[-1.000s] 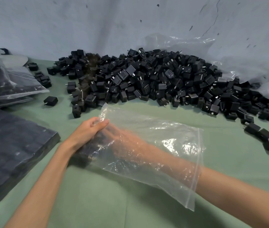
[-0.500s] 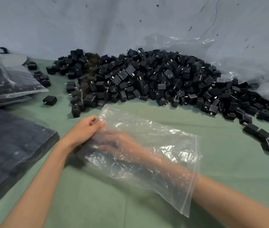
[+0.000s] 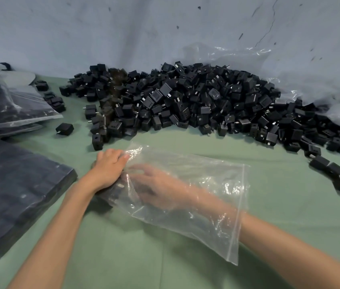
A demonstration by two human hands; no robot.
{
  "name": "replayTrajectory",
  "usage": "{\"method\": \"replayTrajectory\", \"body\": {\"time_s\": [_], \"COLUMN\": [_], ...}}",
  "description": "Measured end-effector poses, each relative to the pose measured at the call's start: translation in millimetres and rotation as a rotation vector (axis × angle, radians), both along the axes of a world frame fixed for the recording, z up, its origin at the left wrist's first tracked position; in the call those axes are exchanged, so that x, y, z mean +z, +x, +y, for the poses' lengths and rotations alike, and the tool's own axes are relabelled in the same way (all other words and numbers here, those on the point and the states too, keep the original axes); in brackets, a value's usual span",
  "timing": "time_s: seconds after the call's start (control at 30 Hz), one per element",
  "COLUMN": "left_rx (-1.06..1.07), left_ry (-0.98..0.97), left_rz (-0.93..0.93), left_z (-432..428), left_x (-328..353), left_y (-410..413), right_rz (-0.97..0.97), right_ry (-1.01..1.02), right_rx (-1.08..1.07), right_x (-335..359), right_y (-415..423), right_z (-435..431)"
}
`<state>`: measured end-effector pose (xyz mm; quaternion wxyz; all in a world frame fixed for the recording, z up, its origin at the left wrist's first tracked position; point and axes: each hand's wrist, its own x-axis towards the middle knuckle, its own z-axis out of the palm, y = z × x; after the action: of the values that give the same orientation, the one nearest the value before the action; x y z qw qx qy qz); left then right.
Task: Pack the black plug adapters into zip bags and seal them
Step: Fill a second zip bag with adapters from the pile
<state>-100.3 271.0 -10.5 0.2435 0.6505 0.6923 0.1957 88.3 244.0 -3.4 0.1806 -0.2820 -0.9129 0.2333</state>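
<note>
The right hand (image 3: 154, 184) is lying inside the zip bag (image 3: 206, 184) at mid-frame, showing only as a blur through the film and leaving its grip unclear. The left hand (image 3: 108, 165) gripping the bag's closed end is hiding most of the black plug adapters (image 3: 113, 192) there, and the left edge is cutting off the filled bags (image 3: 19, 184).

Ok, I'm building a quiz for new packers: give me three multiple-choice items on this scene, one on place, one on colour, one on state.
1. Where is the right hand? A in the clear plastic zip bag; B in a cardboard box; C in a pocket.
2. The table cover is: A red; B green; C white.
3. The bag's zip mouth is: A sealed; B torn off; C open.
Answers: A, skin shows through the plastic; B, plainly green cloth; C, the forearm passes through it.
</note>
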Motion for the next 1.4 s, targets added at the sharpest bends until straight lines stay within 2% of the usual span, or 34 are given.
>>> {"method": "replayTrajectory", "body": {"time_s": [0.07,0.17,0.3,0.4,0.47,0.57,0.7,0.83,0.93,0.97,1.0,1.07,1.17,1.2,1.27,1.3,1.4], "left_rx": [0.025,0.047,0.083,0.074,0.07,0.054,0.032,0.033,0.036,0.043,0.053,0.072,0.092,0.095,0.096,0.097,0.102], "left_ry": [-0.074,-0.101,-0.039,-0.022,-0.021,-0.022,-0.049,-0.059,-0.062,-0.059,-0.056,-0.054,-0.058,-0.06,-0.065,-0.066,-0.067], "left_rz": [0.09,0.163,0.172,0.13,0.127,0.178,0.274,0.262,0.27,0.272,0.274,0.29,0.31,0.314,0.316,0.315,0.305], "left_z": [2.2,4.7,6.4,5.6,3.8,1.2,0.2,-0.5,-0.2,-0.2,-0.2,-0.1,-0.1,-0.1,0.6,0.9,0.7], "left_x": [-0.8,-0.9,-0.1,0.0,0.8,1.5,2.1,2.5,2.0,1.6,1.1,0.6,0.1,-0.1,-0.7,-1.2,-1.6], "left_y": [-2.4,-1.2,3.6,6.2,6.1,5.6,9.4,9.2,9.9,10.7,11.7,13.4,15.2,15.5,15.9,16.0,15.5], "right_rz": [-0.079,-0.051,0.068,-0.12,-0.209,-0.25,-0.288,-0.172,0.048,0.124,0.175,0.238,0.544,0.593,0.525,0.432,0.041], "right_ry": [0.028,0.32,0.518,0.48,0.513,0.286,0.114,-0.429,-0.894,-1.005,-1.032,-0.86,-0.668,-0.564,-0.305,-0.209,-0.151], "right_rx": [0.021,0.012,0.135,0.112,0.002,0.051,0.091,0.104,0.192,0.157,0.051,-0.29,-0.675,-0.825,-1.078,-1.12,-1.036], "right_x": [-3.9,-8.7,-11.8,-14.7,-21.6,-17.6,-10.6,7.1,25.0,30.9,36.9,44.2,45.4,43.2,34.4,30.5,14.9], "right_y": [1.3,0.2,-0.8,-0.8,-3.4,-3.6,6.0,51.8,112.1,132.7,151.7,182.3,196.9,193.3,181.3,174.0,155.8], "right_z": [-11.9,-27.9,-18.5,-8.3,-5.2,-3.9,-6.6,-8.8,1.4,7.0,13.5,30.6,61.4,72.7,97.3,108.9,133.8]}}
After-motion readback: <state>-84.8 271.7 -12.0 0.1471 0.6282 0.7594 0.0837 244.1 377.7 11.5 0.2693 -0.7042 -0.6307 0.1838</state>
